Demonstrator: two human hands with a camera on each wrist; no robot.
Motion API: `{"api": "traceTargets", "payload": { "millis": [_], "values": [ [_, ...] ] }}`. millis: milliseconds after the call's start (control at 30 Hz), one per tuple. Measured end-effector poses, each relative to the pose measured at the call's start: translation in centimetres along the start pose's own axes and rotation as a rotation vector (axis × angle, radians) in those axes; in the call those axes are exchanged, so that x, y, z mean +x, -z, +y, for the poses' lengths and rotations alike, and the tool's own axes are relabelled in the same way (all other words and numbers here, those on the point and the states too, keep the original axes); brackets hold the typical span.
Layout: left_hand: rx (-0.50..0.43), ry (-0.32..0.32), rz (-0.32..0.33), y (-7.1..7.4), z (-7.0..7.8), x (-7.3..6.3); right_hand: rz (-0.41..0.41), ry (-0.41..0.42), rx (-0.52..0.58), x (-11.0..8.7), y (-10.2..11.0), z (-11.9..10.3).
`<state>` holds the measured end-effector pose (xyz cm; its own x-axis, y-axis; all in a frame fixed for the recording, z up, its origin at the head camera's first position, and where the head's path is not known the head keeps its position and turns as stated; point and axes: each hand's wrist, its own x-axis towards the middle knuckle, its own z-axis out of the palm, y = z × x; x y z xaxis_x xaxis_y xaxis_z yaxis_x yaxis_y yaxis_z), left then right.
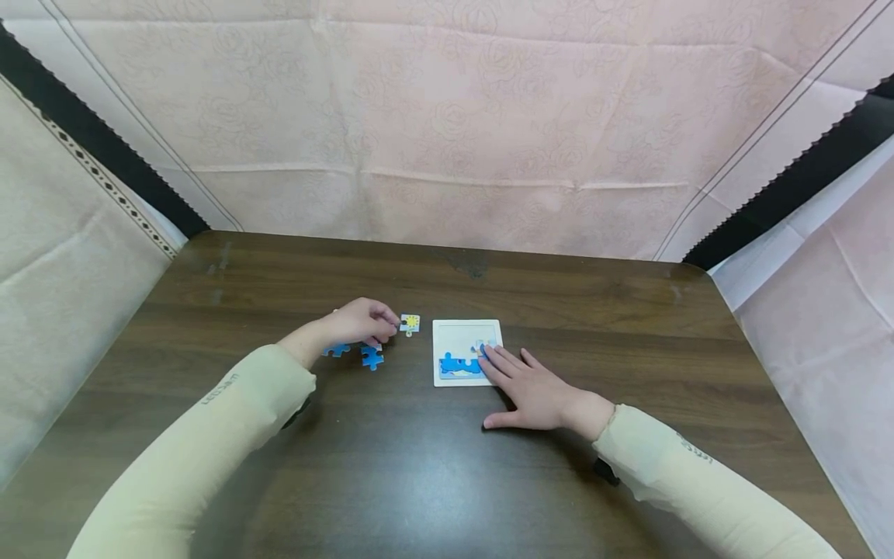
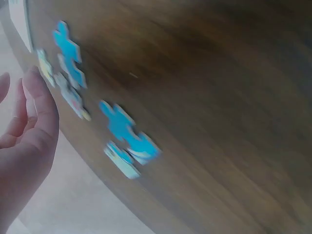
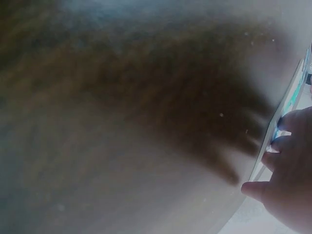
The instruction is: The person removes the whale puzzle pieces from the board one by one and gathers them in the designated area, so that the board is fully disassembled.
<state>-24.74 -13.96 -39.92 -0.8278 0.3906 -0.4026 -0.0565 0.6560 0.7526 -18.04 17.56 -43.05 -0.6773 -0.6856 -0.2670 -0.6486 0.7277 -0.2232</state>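
Both forearms, in pale cream fabric sleeves, reach in over the dark brown wood-grain bench from the lower corners, cut off by the bottom edge of the head view. The left hand is low over the bench with its back up, wrist bent inward and fingers loosely bent; no piece shows between its fingertips. They are just beside a white-and-yellow jigsaw piece with a sun picture, though whether they touch it is hard to tell. The right hand is spread flat and grasps nothing, its thumb apart on the bench and its fingertips over the right edge of a white square puzzle tray, hiding part of the picture there. Joined blue puzzle pieces lie along the tray's lower part. Under and beside the left hand, 2 patches of loose blue jigsaw pieces are partly covered; the left wrist view shows more of them, with a grey piece among them, blurred. That view cuts off the thumb, and the right wrist view catches only a thin slanting strip of the tray. The lettering on the sleeves is too small to read.
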Motion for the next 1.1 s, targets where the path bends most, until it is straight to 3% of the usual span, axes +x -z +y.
{"api": "traceTargets", "payload": {
  "millis": [333, 533, 900, 1100],
  "values": [
    [-0.030, -0.002, -0.020, -2.9, 3.2, 2.7, -0.010, -0.037, 0.019, -0.4, 0.1, 0.2],
    [-0.053, -0.030, -0.055, -4.4, 4.6, 3.6, -0.002, -0.033, 0.014, -1.1, 0.3, 0.2],
    [0.024, -0.020, -0.101, -6.2, 5.6, 4.2, -0.034, -0.017, 0.002, -2.0, -0.1, -0.3],
    [0.015, -0.009, -0.108, -7.0, 5.8, 4.9, -0.040, -0.023, -0.009, -2.0, -0.1, -0.2]
  ]
}}
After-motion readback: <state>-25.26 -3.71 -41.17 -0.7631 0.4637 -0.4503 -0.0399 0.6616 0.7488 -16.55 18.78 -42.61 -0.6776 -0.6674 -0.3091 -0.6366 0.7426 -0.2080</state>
